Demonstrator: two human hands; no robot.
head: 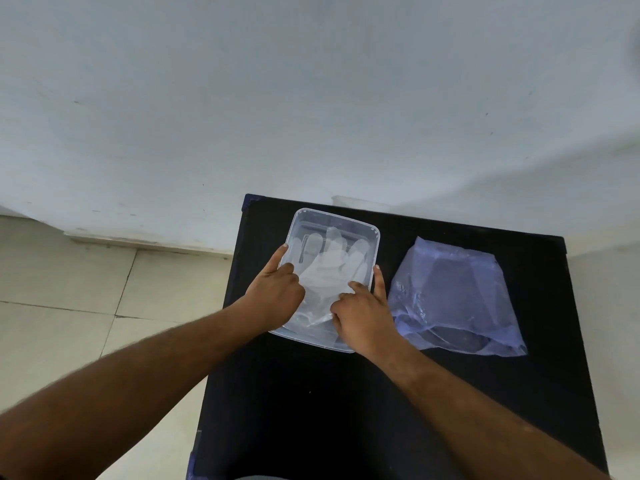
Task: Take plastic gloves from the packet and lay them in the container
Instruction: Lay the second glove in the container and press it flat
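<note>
A clear plastic container (360, 226) sits on the black table (346, 403), left of centre. A translucent plastic glove (332, 261) lies flat inside it, fingers pointing away from me. My left hand (277, 292) rests on the container's left side, its index finger along the rim and the other fingers curled onto the glove's cuff. My right hand (363, 313) presses the glove's near right part, with one finger stretched along the right rim. The bluish plastic packet (457, 299) lies flat to the right of the container, untouched.
The table's far edge meets a white wall (311, 98). A small white object (360, 204) shows just behind that edge. Pale floor tiles (69, 306) lie to the left, below the table's left edge.
</note>
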